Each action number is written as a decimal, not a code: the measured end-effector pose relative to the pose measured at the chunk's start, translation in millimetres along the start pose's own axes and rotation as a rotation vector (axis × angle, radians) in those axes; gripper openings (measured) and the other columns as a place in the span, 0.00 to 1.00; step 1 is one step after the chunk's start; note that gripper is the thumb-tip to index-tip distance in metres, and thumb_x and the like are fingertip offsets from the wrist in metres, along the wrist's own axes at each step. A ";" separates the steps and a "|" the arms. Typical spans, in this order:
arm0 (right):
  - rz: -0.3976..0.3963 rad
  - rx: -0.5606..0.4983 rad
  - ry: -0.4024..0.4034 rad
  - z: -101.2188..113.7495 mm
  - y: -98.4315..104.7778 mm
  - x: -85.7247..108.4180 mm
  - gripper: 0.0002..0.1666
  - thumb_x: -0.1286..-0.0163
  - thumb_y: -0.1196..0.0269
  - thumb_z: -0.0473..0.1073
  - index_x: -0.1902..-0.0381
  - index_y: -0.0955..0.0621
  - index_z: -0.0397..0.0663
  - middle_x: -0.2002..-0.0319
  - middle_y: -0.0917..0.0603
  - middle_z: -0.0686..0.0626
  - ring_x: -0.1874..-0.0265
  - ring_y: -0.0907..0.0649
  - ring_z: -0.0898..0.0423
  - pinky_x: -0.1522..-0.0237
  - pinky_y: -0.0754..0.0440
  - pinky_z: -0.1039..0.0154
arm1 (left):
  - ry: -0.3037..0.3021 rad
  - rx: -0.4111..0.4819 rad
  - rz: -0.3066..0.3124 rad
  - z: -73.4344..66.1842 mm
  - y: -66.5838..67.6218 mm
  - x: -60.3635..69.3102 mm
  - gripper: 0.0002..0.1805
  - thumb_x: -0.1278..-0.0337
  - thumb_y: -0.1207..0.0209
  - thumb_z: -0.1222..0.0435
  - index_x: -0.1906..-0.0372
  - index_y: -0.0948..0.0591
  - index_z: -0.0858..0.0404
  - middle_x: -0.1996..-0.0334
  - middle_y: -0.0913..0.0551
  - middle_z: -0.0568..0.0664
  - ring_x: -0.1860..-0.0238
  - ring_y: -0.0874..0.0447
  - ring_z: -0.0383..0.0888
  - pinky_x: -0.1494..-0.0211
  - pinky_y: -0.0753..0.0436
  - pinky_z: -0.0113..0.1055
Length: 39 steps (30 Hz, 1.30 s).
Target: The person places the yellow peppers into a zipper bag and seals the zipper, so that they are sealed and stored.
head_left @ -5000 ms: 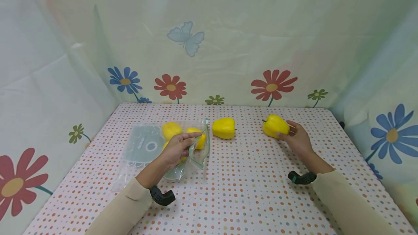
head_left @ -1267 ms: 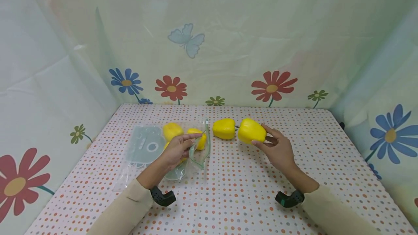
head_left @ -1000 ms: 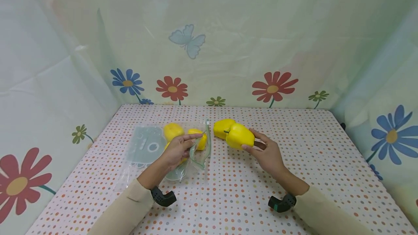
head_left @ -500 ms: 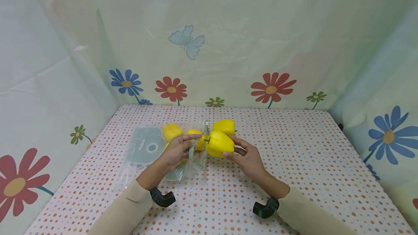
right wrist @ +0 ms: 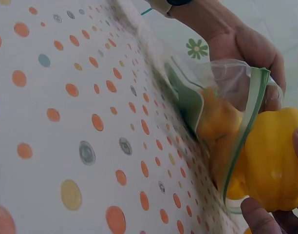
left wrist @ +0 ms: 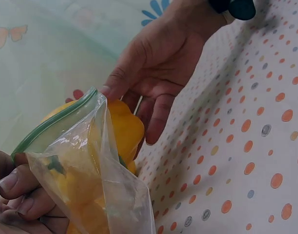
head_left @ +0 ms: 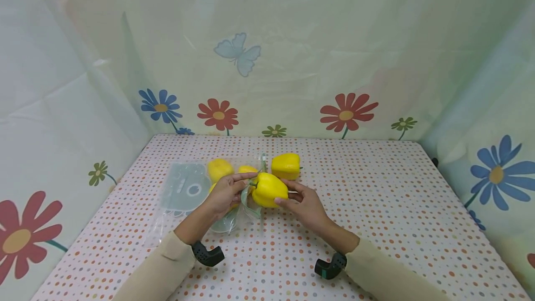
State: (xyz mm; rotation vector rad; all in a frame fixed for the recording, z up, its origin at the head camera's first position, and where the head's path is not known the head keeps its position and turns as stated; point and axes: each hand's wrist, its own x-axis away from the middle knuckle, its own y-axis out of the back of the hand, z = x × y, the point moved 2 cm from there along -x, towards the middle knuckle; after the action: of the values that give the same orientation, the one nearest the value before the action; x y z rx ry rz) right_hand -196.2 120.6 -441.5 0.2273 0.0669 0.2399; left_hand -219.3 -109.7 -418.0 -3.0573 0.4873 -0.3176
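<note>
My right hand [head_left: 307,206] holds a yellow bell pepper [head_left: 270,190] between thumb and fingers, its stem facing left, at the mouth of a clear zip bag [head_left: 160,226]. My left hand [head_left: 219,199] holds the bag's mouth edge, index finger stretched along it. In the left wrist view, the green zip strip [left wrist: 56,119] runs between the left fingers [left wrist: 34,200] and the right hand [left wrist: 156,63]. Several yellow peppers lie inside the bag, one at its far side [head_left: 220,169]. The right wrist view shows the held pepper [right wrist: 275,158] against the green zip edge, partly overlapping the opening.
Another yellow bell pepper [head_left: 286,166] lies on the dotted tablecloth [head_left: 376,189], just beyond the held one and right of the bag. Flower-printed sheeting [head_left: 292,59] rises behind the table and along both sides.
My right hand has carried its pepper leftward from the table's right side, past the loose pepper, to the bag's mouth. My left hand has stayed at the bag.
</note>
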 end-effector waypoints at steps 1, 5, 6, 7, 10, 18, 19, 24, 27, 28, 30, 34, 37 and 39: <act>0.009 0.007 -0.002 -0.4 0.0 -0.2 0.39 0.37 0.30 0.49 0.30 0.30 0.50 0.34 0.27 0.43 0.41 0.19 0.45 0.53 0.15 0.66 | 0.000 0.001 0.000 0.0 0.3 0.0 0.20 0.25 0.55 0.65 0.34 0.24 0.59 0.87 0.42 0.40 0.87 0.46 0.36 0.80 0.42 0.26; 0.032 0.035 -0.004 0.7 1.2 -0.2 0.38 0.37 0.30 0.51 0.31 0.29 0.52 0.34 0.26 0.46 0.42 0.19 0.46 0.54 0.15 0.66 | 0.006 -0.001 -0.001 0.7 1.5 -0.7 0.20 0.26 0.55 0.65 0.35 0.24 0.59 0.86 0.42 0.40 0.86 0.46 0.37 0.80 0.42 0.26; 0.038 0.048 -0.003 1.3 1.4 -0.3 0.38 0.37 0.31 0.51 0.31 0.29 0.53 0.34 0.26 0.46 0.42 0.19 0.46 0.54 0.15 0.66 | 0.008 0.000 -0.004 0.8 1.7 -0.5 0.20 0.26 0.55 0.65 0.35 0.24 0.59 0.86 0.42 0.40 0.86 0.46 0.37 0.80 0.42 0.26; 0.041 0.059 -0.002 1.9 1.8 -0.2 0.37 0.37 0.31 0.51 0.31 0.29 0.53 0.35 0.25 0.46 0.42 0.19 0.46 0.54 0.15 0.66 | 0.010 0.001 -0.006 0.9 1.9 -0.5 0.20 0.26 0.55 0.66 0.35 0.24 0.59 0.86 0.42 0.40 0.86 0.46 0.37 0.80 0.42 0.26; 0.038 0.087 -0.015 2.7 2.8 0.0 0.37 0.37 0.30 0.51 0.31 0.28 0.52 0.36 0.25 0.46 0.43 0.19 0.46 0.55 0.15 0.65 | 0.013 0.001 -0.011 1.2 2.2 0.0 0.20 0.26 0.55 0.67 0.35 0.23 0.59 0.86 0.42 0.40 0.86 0.45 0.37 0.80 0.41 0.26; 0.033 0.130 -0.040 -0.3 6.9 -0.4 0.38 0.38 0.30 0.53 0.31 0.28 0.54 0.37 0.24 0.45 0.43 0.18 0.46 0.56 0.14 0.63 | 0.008 0.000 0.001 1.9 2.2 -0.1 0.20 0.26 0.55 0.66 0.35 0.24 0.59 0.86 0.43 0.40 0.86 0.46 0.37 0.79 0.41 0.26; 0.034 0.136 -0.038 -0.9 7.8 -0.7 0.39 0.38 0.30 0.54 0.32 0.28 0.54 0.37 0.23 0.45 0.44 0.18 0.46 0.56 0.14 0.63 | 0.007 -0.001 0.003 1.8 2.0 0.0 0.21 0.26 0.55 0.66 0.34 0.24 0.59 0.86 0.43 0.40 0.86 0.46 0.37 0.80 0.41 0.26; 0.039 0.172 -0.027 -3.2 11.9 -2.1 0.38 0.39 0.30 0.56 0.33 0.27 0.54 0.37 0.23 0.47 0.44 0.18 0.47 0.54 0.15 0.62 | 0.004 -0.002 0.002 0.8 0.7 0.4 0.20 0.25 0.55 0.66 0.34 0.24 0.60 0.87 0.44 0.40 0.86 0.46 0.37 0.80 0.41 0.26; 0.045 0.198 -0.028 -4.2 12.0 -2.6 0.38 0.39 0.29 0.54 0.33 0.26 0.54 0.35 0.24 0.48 0.44 0.19 0.47 0.52 0.16 0.60 | 0.009 -0.008 -0.006 0.6 0.6 -0.3 0.20 0.26 0.55 0.66 0.35 0.24 0.60 0.87 0.43 0.40 0.85 0.45 0.38 0.80 0.41 0.26; 0.049 0.203 -0.029 -4.5 11.5 -2.9 0.38 0.39 0.29 0.53 0.33 0.26 0.53 0.35 0.24 0.48 0.44 0.19 0.47 0.51 0.16 0.59 | 0.010 -0.009 -0.010 0.6 0.6 -0.5 0.20 0.26 0.55 0.66 0.35 0.24 0.60 0.87 0.43 0.40 0.85 0.45 0.38 0.80 0.41 0.26; 0.058 0.212 -0.030 -5.2 10.0 -3.6 0.38 0.40 0.28 0.53 0.33 0.26 0.53 0.34 0.25 0.48 0.44 0.19 0.46 0.50 0.16 0.59 | 0.014 -0.014 -0.013 1.0 0.9 -1.2 0.20 0.26 0.55 0.66 0.35 0.23 0.60 0.86 0.43 0.40 0.85 0.45 0.38 0.80 0.41 0.26; 0.075 0.229 -0.014 -5.0 5.2 -6.2 0.39 0.41 0.28 0.51 0.32 0.27 0.52 0.33 0.25 0.48 0.42 0.19 0.45 0.49 0.16 0.57 | 0.017 -0.015 -0.018 0.7 1.0 -1.2 0.20 0.26 0.55 0.66 0.36 0.23 0.59 0.87 0.43 0.41 0.85 0.45 0.38 0.80 0.41 0.27; 0.080 0.243 0.005 -3.8 0.9 -8.8 0.39 0.40 0.28 0.49 0.33 0.27 0.50 0.34 0.24 0.46 0.42 0.19 0.44 0.48 0.16 0.56 | 0.014 -0.017 -0.013 0.6 0.7 -1.0 0.20 0.26 0.55 0.66 0.36 0.23 0.59 0.87 0.43 0.40 0.86 0.45 0.38 0.80 0.41 0.26; 0.082 0.249 0.011 -3.5 -1.7 -10.3 0.38 0.41 0.28 0.48 0.33 0.26 0.49 0.35 0.24 0.46 0.42 0.19 0.43 0.48 0.16 0.55 | 0.013 -0.017 -0.009 0.3 0.2 -0.7 0.20 0.26 0.55 0.66 0.35 0.23 0.59 0.87 0.44 0.40 0.86 0.45 0.38 0.81 0.41 0.26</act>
State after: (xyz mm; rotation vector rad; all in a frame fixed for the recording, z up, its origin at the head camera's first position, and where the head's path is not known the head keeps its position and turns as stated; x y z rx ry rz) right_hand -206.1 117.3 -444.9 0.4774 0.0985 0.3146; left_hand -219.9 -109.7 -418.5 -3.0769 0.4802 -0.3356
